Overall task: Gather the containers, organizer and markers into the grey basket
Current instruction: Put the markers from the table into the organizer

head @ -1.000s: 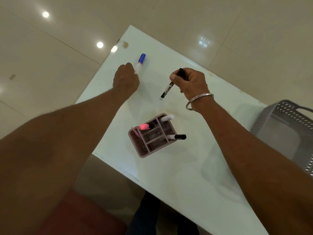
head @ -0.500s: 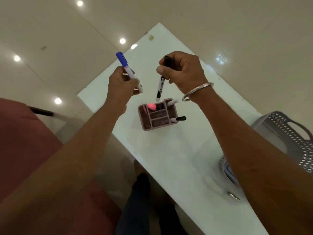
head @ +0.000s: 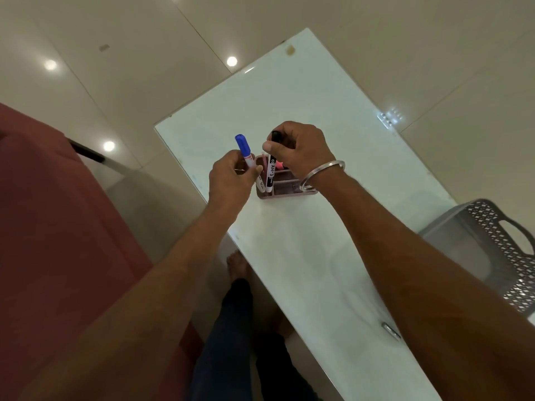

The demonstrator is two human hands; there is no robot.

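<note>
A pink compartmented organizer (head: 289, 190) stands on the white table (head: 307, 256), partly hidden behind my hands. My left hand (head: 230, 180) grips a blue-capped white marker (head: 246, 153), cap up, its lower end over the organizer's left corner. My right hand (head: 298, 149) pinches a black-capped white marker (head: 270, 176), held upright with its lower end at the organizer's left compartments. A pink-tipped item (head: 279, 165) shows inside the organizer. The grey perforated basket (head: 498, 250) sits at the table's right edge.
A small metal ring (head: 390, 330) lies on the table by my right forearm. A red seat (head: 58, 241) stands left of the table. My legs and a bare foot (head: 238, 263) are below the near table edge.
Both hands have come down and together over the organizer, each still holding its marker. The marker ends now sit at the organizer's left compartments. The view has shifted.
</note>
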